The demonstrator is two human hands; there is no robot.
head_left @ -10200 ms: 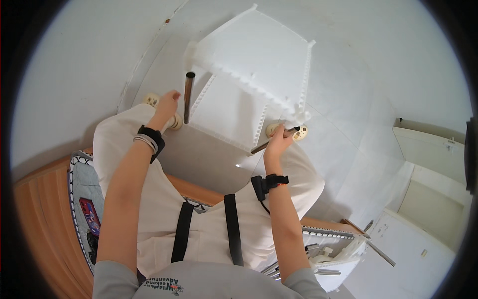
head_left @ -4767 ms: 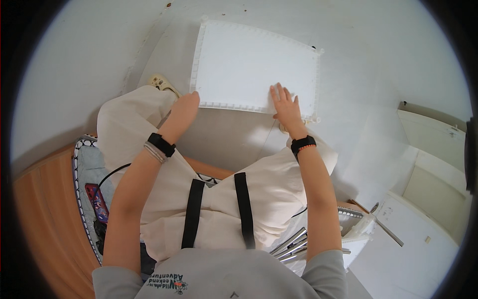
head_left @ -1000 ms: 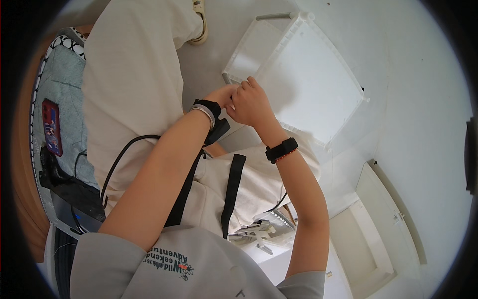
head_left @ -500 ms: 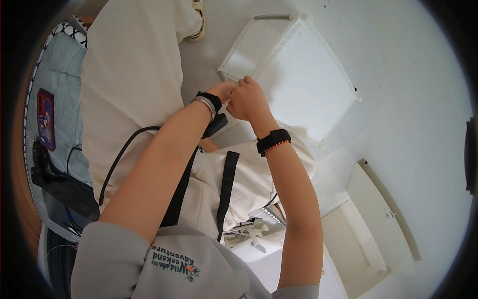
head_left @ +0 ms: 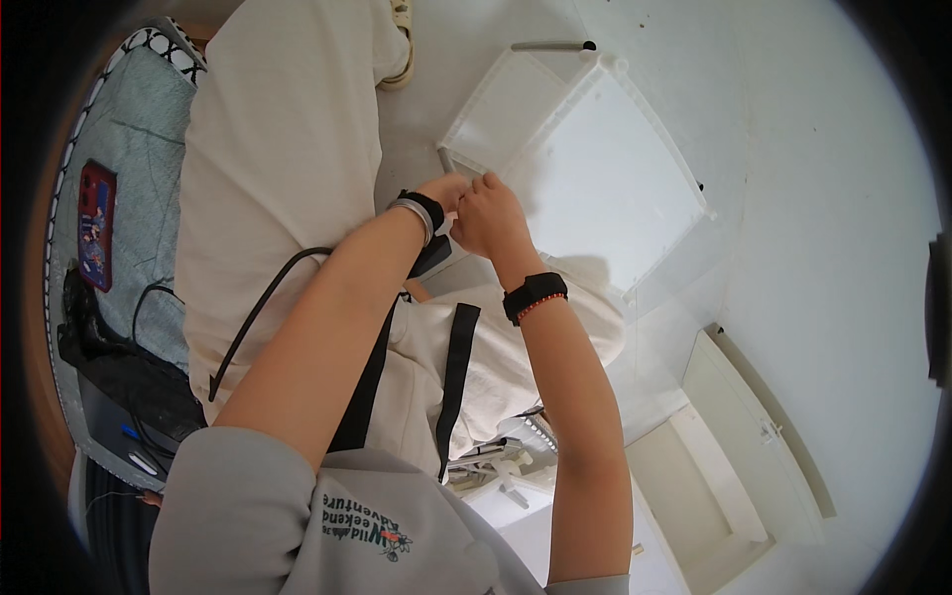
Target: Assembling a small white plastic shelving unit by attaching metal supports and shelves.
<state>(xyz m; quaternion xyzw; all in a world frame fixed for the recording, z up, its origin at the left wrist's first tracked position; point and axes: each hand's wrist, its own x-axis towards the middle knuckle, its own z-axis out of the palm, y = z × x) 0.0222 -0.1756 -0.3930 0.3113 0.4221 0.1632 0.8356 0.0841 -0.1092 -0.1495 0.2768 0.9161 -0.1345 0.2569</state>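
My left hand (head_left: pixel 446 190) and my right hand (head_left: pixel 493 216) meet at the near corner of a frame with white panels (head_left: pixel 603 174). The fingers of both are curled in and pressed together. Whatever they pinch is hidden behind the knuckles. A short grey tube (head_left: pixel 446 160) sticks out just beyond my left fingers, and I cannot tell whether they touch it. Along the frame's far side runs another grey tube (head_left: pixel 547 46) with a dark end. Below my left wrist, partly covered, is a black object (head_left: pixel 430 258).
My legs in cream trousers (head_left: pixel 273 149) flank the work. A red-cased phone (head_left: pixel 96 226) and a crumpled black bag (head_left: pixel 124 367) lie on the grey-green cloth at left. White tubes and fittings (head_left: pixel 501 461) are beneath me. An open cream cabinet (head_left: pixel 719 456) stands at lower right.
The whole view has shifted slightly, so the frame and my hands appear a little lower. Both hands stay together at the same corner with fingers closed.
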